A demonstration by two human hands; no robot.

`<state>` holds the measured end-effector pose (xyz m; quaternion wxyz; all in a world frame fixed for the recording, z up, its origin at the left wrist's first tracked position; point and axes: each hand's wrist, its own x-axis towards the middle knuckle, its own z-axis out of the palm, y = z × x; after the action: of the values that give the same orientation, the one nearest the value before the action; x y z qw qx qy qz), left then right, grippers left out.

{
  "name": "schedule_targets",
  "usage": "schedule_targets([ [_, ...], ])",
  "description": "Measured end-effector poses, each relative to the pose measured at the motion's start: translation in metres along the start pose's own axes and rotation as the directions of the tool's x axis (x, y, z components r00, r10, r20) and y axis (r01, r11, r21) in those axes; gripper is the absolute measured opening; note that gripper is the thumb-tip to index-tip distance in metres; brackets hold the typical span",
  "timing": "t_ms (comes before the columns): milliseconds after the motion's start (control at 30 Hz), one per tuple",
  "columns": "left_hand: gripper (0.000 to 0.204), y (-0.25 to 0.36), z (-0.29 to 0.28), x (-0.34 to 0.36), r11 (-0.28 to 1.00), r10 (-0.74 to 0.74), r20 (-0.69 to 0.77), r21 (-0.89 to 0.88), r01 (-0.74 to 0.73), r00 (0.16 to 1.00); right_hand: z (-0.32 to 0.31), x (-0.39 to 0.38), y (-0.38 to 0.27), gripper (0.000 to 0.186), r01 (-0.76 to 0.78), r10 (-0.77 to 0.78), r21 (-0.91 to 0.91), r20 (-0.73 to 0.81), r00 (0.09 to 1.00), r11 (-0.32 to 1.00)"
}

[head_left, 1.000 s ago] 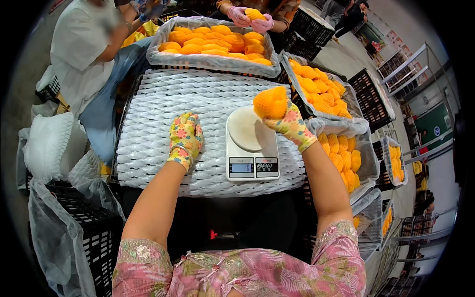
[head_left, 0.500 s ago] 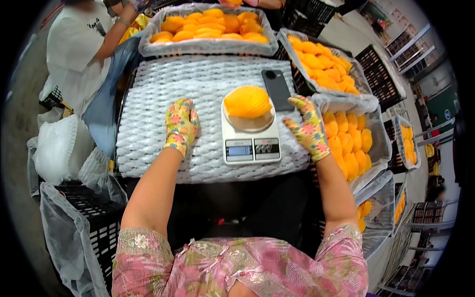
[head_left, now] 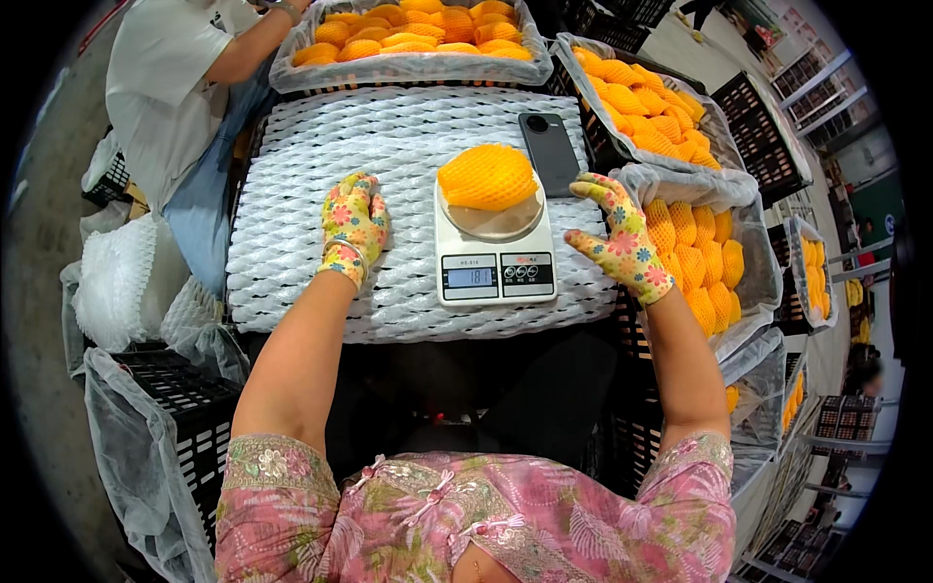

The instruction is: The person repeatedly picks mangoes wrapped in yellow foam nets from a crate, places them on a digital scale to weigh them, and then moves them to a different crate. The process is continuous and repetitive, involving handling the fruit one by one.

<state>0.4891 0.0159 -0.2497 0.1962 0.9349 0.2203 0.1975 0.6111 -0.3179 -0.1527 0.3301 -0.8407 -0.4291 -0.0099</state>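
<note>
One foam-padded table (head_left: 282, 214): soft, so best left unjolted. On the near right, a white scale (head_left: 497, 250) with a round plate (head_left: 491, 225): leave level. Left grip (head_left: 355, 228) empty, resting on the table; right grip (head_left: 622, 238) empty, spread wide just right of the scale: hold both clear of the plate. Dark phone (head_left: 551, 155) just far right of the plate: avoid nudging inward. Orange net-wrapped fruit (head_left: 486, 178) alone on the plate: let settle, then read the display (head_left: 471, 278).

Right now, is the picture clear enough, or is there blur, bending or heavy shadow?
Head view: scale and fruit look sharp; head view: fisheye rim goes black, background at right leans and softens; head view: deep shadow below the foam swallows detail.
</note>
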Motion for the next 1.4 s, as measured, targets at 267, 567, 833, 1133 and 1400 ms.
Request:
schedule_targets([
  [267, 0.033, -0.002, 0.008, 0.002, 0.991, 0.124, -0.049, -0.044, -0.126, 0.991, 0.024, 0.062, -0.018, 0.082, 0.232, -0.232, -0.145, 0.014, 0.973, 0.962],
  [567, 0.029, -0.011, 0.011, 0.002, 0.990, 0.061, -0.025, -0.123, -0.064, 0.998, 0.052, 0.110, -0.021, 0.084, 0.216, -0.127, -0.164, 0.431, 0.893, 0.963],
  [833, 0.030, -0.023, 0.016, 0.005, 0.982, 0.122, -0.033, -0.144, -0.125, 0.992, -0.023, 0.021, 0.018, 0.077, -0.325, 0.308, 0.818, 0.192, 0.932, 0.474],
  [1133, 0.030, -0.017, 0.015, 0.005, 0.989, 0.098, -0.034, -0.106, -0.101, 0.995, -0.058, -0.083, 0.119, 0.076, -0.443, 0.618, 0.484, -0.297, 0.728, 0.755],
  [1400, 0.031, -0.016, 0.012, 0.002, 0.989, 0.102, -0.072, -0.102, -0.109, 0.992, -0.025, -0.064, 0.124, 0.081, -0.450, 0.464, -0.257, -0.004, 0.886, 0.856],
])
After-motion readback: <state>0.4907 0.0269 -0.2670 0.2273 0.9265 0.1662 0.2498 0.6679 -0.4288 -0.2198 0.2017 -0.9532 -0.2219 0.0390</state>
